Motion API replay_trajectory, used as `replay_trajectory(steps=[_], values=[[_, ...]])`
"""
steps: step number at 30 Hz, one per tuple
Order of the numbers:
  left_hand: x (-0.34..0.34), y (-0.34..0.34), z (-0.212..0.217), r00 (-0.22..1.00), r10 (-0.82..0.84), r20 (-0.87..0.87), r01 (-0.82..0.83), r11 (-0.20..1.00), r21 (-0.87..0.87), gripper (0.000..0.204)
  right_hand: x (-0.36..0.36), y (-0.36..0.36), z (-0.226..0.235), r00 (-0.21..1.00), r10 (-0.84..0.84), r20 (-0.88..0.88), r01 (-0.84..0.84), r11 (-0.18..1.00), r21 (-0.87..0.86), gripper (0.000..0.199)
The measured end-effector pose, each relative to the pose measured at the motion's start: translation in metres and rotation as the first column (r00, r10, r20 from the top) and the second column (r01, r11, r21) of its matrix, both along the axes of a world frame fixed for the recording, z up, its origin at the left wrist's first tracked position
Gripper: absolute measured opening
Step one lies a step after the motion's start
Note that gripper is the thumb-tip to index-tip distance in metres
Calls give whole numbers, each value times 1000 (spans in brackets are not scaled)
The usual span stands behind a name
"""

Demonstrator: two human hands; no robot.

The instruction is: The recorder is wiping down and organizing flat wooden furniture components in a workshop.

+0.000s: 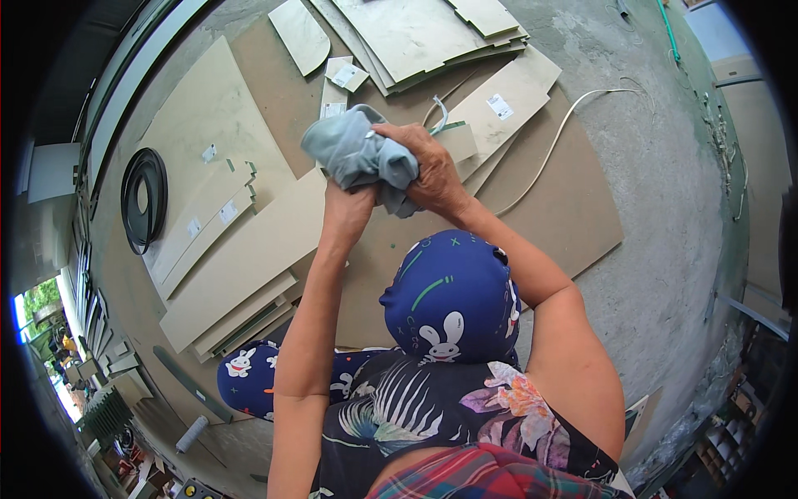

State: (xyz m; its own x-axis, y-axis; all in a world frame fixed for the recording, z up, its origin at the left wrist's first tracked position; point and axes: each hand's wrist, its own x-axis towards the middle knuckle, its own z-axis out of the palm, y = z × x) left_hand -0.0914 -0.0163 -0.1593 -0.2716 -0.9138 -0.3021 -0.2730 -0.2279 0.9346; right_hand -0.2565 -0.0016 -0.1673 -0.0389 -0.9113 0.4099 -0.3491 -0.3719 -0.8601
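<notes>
A bunched grey-blue cloth (353, 150) is held up in front of me in both hands, above the pale panels. My left hand (351, 198) is closed on its underside, most of the fingers hidden by the folds. On the other side my right hand (428, 166) wraps round the bundle, thumb and fingers pressed into it. A thin tie-like strip (440, 110) shows just beyond the right hand. Below the cloth lie long cream panels (249, 249), and a shorter notched panel (453, 143) is close to my right hand.
Brown board (573, 224) covers the floor under the panels. More cream sheets (407, 37) are stacked at the far side. A black coil (145, 201) lies at left, a white cable (559, 133) at right. A paint roller (192, 434) is at lower left. My covered knee (449, 291) rises in front.
</notes>
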Motion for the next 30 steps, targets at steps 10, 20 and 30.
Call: replay_trajectory(steps=[10, 20, 30], values=[[-3, -3, 5, 994, 72, -76, -65, 994, 91, 27, -156, 2, -132, 608, -449, -655, 716, 666, 209, 49], [8, -7, -5, 996, 87, 26, -88, 996, 36, 25, -13, 16, -48, 964, -210, -161, 229, 967, 113, 42], [-16, -8, 58, 953, -86, 292, 171, 944, -281, 32, -125, 19, -70, 809, -424, -408, 555, 779, 291, 53]])
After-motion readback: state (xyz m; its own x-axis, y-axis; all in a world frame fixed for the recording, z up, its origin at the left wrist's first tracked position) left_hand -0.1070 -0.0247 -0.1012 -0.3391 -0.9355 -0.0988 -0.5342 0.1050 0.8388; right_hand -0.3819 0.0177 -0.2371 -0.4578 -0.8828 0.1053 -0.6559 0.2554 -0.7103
